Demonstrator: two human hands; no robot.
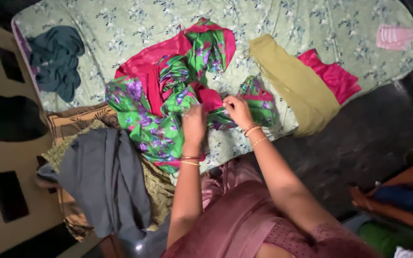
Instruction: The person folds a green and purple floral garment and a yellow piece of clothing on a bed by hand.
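Clearly we are only at the start with this heap: the bed (pixel 311 24), spread with one pale green flowered sheet, carries everything, and nothing on it looks neatly folded so far. Largest of the loose pieces is the green and purple flowered cloth with the red border (pixel 168 95), one long length as far as we can tell, bunched and twisted in the middle of the bed right in front of us; by our judgement its edge is only now being found, so the whole length is left to straighten. Next in size, one grey garment (pixel 103 177) hangs over a stack of patterned fabrics at the near left edge, how many lie beneath it we cannot count. One olive-yellow garment (pixel 297 86) lies flat to the right, touching one bright pink piece (pixel 333 76) that peeks out beside it. One dark teal garment (pixel 56 59) sits crumpled at the far left corner, well apart, and one small pale pink cloth (pixel 394 37) rests at the far right. Our two hands meet on the flowered cloth: the left hand (pixel 194 125) has its fingers closed down on a fold, and the right hand (pixel 237 111) pinches the edge just beside it, fingers together on the fabric. Smallest of all, thin bangles circle both wrists, too fine to count surely
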